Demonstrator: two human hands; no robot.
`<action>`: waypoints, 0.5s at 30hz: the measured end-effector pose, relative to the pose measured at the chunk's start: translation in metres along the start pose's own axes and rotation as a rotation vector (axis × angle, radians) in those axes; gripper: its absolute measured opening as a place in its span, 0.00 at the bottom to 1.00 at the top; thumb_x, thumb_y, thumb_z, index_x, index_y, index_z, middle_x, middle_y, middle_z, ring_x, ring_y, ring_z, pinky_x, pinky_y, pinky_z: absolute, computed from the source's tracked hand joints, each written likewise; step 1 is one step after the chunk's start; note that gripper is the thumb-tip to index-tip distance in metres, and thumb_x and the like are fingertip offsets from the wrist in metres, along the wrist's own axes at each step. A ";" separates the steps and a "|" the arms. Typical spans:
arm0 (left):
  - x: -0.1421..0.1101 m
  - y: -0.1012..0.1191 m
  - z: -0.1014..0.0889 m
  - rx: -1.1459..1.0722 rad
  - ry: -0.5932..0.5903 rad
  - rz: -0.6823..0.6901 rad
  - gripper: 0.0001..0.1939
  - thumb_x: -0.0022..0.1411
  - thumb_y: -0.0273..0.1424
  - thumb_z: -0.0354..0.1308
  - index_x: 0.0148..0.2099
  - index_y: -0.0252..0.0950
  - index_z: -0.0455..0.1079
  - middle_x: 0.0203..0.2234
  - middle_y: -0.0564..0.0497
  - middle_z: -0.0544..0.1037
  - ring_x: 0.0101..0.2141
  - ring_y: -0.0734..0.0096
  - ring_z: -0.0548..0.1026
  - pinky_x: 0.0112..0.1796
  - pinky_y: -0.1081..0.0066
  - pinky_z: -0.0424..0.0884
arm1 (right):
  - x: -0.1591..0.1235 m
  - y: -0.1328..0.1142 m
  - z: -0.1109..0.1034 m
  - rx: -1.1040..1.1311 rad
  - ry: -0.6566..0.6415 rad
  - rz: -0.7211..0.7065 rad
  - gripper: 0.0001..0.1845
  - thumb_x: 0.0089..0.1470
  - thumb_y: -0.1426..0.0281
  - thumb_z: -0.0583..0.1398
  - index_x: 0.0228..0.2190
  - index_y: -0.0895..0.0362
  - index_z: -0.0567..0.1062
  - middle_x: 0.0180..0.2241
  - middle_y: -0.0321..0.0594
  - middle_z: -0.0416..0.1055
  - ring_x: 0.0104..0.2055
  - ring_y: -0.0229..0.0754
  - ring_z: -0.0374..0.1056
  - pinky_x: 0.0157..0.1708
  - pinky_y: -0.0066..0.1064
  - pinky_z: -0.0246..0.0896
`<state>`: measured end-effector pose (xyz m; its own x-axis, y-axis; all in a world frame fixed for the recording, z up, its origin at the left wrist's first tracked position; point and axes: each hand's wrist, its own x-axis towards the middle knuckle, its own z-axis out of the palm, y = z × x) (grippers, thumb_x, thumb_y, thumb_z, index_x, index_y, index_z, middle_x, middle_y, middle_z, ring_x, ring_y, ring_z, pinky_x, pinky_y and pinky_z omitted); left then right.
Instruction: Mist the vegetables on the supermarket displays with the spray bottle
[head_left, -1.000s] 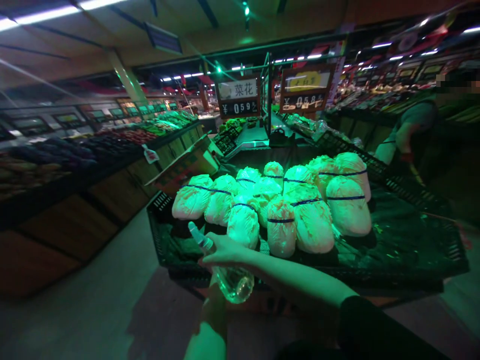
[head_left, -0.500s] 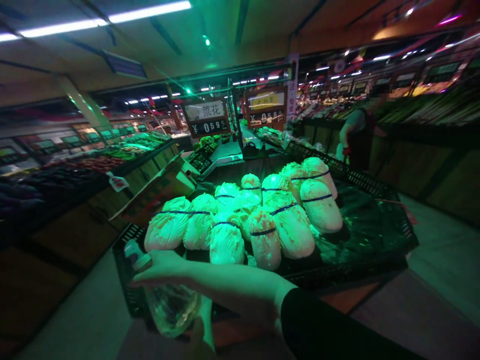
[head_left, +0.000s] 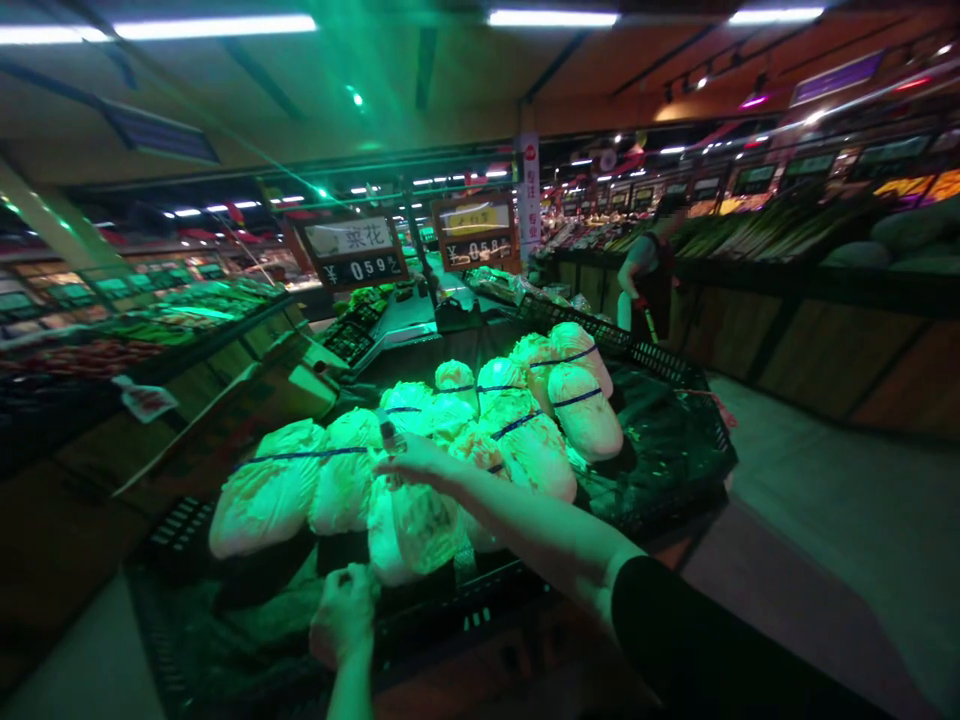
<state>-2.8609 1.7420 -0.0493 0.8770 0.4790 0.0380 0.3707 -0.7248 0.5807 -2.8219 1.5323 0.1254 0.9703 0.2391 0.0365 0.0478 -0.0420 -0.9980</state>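
Observation:
My right hand point(head_left: 412, 460) is closed and reaches over the Chinese cabbages from the right. It grips a see-through plastic thing point(head_left: 427, 525), perhaps a bag or bottle, which hangs in front of a cabbage; a short dark end point(head_left: 388, 435) sticks up above the fingers. My left hand point(head_left: 345, 610) is curled closed near the front of the display, below the cabbages, and I cannot make out anything in it. Several pale Chinese cabbages point(head_left: 262, 490), most with dark blue bands, lie in rows on a black-lined display point(head_left: 660, 450). Green light tints them.
Two price signs point(head_left: 352, 250) stand behind the cabbages. A cardboard box point(head_left: 240, 420) leans at the left, beside a vegetable counter point(head_left: 217, 350). A person point(head_left: 649, 270) in an apron stands by the right-hand produce counter point(head_left: 810, 300). A perforated black rim edges the display.
My right hand has moved from the display's left corner to over the cabbages, carrying the see-through thing. My left hand has come up into clearer view. The camera view has turned right.

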 end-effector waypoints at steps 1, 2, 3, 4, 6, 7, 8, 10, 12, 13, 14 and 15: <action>0.001 -0.001 0.000 0.007 -0.001 -0.003 0.24 0.63 0.50 0.40 0.44 0.40 0.70 0.40 0.37 0.79 0.39 0.48 0.77 0.32 0.61 0.68 | -0.006 -0.001 -0.013 0.010 0.021 -0.002 0.10 0.49 0.72 0.65 0.26 0.57 0.67 0.19 0.29 0.64 0.20 0.31 0.60 0.20 0.22 0.52; 0.002 -0.001 0.000 0.021 -0.003 -0.006 0.25 0.62 0.51 0.40 0.44 0.41 0.70 0.40 0.36 0.79 0.38 0.46 0.77 0.30 0.61 0.67 | -0.012 -0.001 -0.026 0.021 0.042 -0.008 0.10 0.49 0.72 0.64 0.26 0.57 0.66 0.19 0.29 0.64 0.20 0.31 0.60 0.20 0.22 0.52; 0.003 -0.002 -0.001 0.038 -0.006 -0.006 0.26 0.62 0.52 0.40 0.44 0.41 0.70 0.40 0.36 0.79 0.37 0.45 0.77 0.29 0.61 0.66 | -0.017 0.000 -0.039 0.034 0.068 -0.014 0.10 0.49 0.72 0.64 0.26 0.57 0.66 0.19 0.28 0.63 0.20 0.31 0.61 0.20 0.22 0.52; 0.004 -0.002 -0.001 0.055 -0.011 -0.004 0.26 0.62 0.53 0.39 0.44 0.41 0.70 0.40 0.36 0.79 0.36 0.45 0.77 0.28 0.61 0.66 | -0.023 0.000 -0.053 0.048 0.096 -0.018 0.11 0.49 0.71 0.65 0.26 0.57 0.65 0.19 0.27 0.62 0.20 0.31 0.61 0.21 0.22 0.53; 0.004 -0.002 -0.001 0.075 -0.016 0.003 0.26 0.61 0.52 0.39 0.44 0.42 0.70 0.40 0.37 0.79 0.34 0.46 0.76 0.28 0.61 0.65 | -0.036 0.002 -0.079 0.077 0.158 -0.023 0.13 0.46 0.68 0.67 0.28 0.57 0.66 0.20 0.27 0.62 0.22 0.31 0.62 0.22 0.22 0.56; 0.005 -0.002 -0.001 0.071 -0.013 0.009 0.26 0.61 0.52 0.39 0.43 0.41 0.70 0.39 0.36 0.79 0.34 0.46 0.76 0.28 0.61 0.66 | -0.044 0.003 -0.093 0.090 0.190 -0.023 0.15 0.44 0.67 0.68 0.29 0.57 0.67 0.21 0.27 0.64 0.23 0.32 0.63 0.23 0.23 0.57; 0.005 -0.002 0.000 0.058 -0.008 0.018 0.25 0.61 0.50 0.40 0.42 0.40 0.69 0.39 0.36 0.79 0.34 0.47 0.76 0.29 0.61 0.66 | -0.052 0.003 -0.107 0.102 0.221 -0.022 0.17 0.43 0.66 0.69 0.31 0.57 0.68 0.22 0.28 0.66 0.24 0.33 0.64 0.24 0.23 0.59; 0.008 -0.003 0.002 0.037 0.002 0.030 0.23 0.60 0.48 0.41 0.40 0.39 0.69 0.38 0.36 0.79 0.36 0.48 0.76 0.31 0.62 0.67 | -0.071 0.005 -0.135 0.119 0.289 -0.017 0.18 0.42 0.64 0.69 0.33 0.57 0.69 0.24 0.30 0.69 0.26 0.35 0.67 0.26 0.25 0.61; 0.011 -0.005 0.005 0.030 -0.003 0.033 0.22 0.60 0.48 0.41 0.40 0.40 0.69 0.38 0.37 0.79 0.37 0.48 0.76 0.32 0.62 0.68 | -0.091 0.007 -0.163 0.124 0.368 -0.007 0.18 0.43 0.64 0.68 0.35 0.56 0.70 0.25 0.32 0.71 0.27 0.37 0.69 0.26 0.26 0.62; 0.012 -0.007 0.006 0.036 -0.009 0.028 0.22 0.60 0.49 0.41 0.40 0.40 0.69 0.37 0.37 0.79 0.37 0.48 0.76 0.31 0.62 0.68 | -0.101 0.009 -0.177 0.122 0.411 -0.001 0.17 0.44 0.64 0.68 0.35 0.56 0.70 0.26 0.33 0.72 0.27 0.37 0.69 0.26 0.26 0.62; 0.014 -0.009 0.007 0.045 -0.016 0.025 0.23 0.60 0.50 0.41 0.40 0.41 0.69 0.37 0.38 0.78 0.36 0.48 0.76 0.31 0.62 0.68 | -0.111 0.010 -0.192 0.118 0.458 0.005 0.16 0.44 0.64 0.68 0.34 0.56 0.71 0.25 0.33 0.72 0.27 0.37 0.69 0.26 0.26 0.62; 0.015 -0.011 0.008 0.056 -0.018 0.023 0.23 0.60 0.51 0.41 0.39 0.41 0.69 0.36 0.38 0.78 0.35 0.48 0.76 0.31 0.61 0.68 | -0.120 0.011 -0.206 0.113 0.506 0.012 0.16 0.44 0.65 0.67 0.33 0.56 0.70 0.25 0.33 0.72 0.27 0.37 0.70 0.26 0.26 0.62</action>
<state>-2.8490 1.7528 -0.0615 0.8908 0.4529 0.0358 0.3662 -0.7623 0.5337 -2.8891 1.3031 0.1208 0.9652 -0.2610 0.0174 0.0367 0.0694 -0.9969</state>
